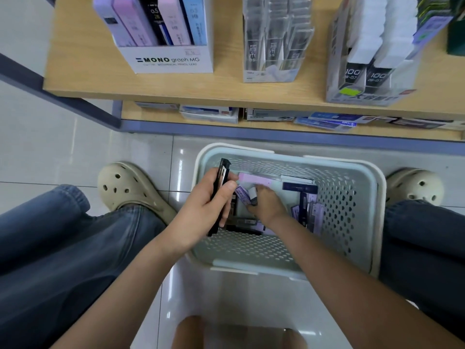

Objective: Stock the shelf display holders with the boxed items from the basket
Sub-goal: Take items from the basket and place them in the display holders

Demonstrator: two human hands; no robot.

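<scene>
A pale perforated basket (357, 197) sits on the floor between my feet, with several slim boxed items (305, 205) in purple, pink and dark blue lying inside. My left hand (203, 210) grips a stack of slim black boxes (221, 190) upright over the basket's left side. My right hand (266, 202) reaches down into the basket and pinches a purple box (245, 196). Above on the wooden shelf (226, 84) stands a white MONO display holder (171, 59) with pastel boxes, a clear holder (271, 46) and a third holder (364, 71).
A lower shelf (276, 119) holds flat packs. My legs in blue jeans and beige clogs (130, 187) flank the basket on glossy white floor tiles. A dark green item (455, 39) stands at the shelf's far right.
</scene>
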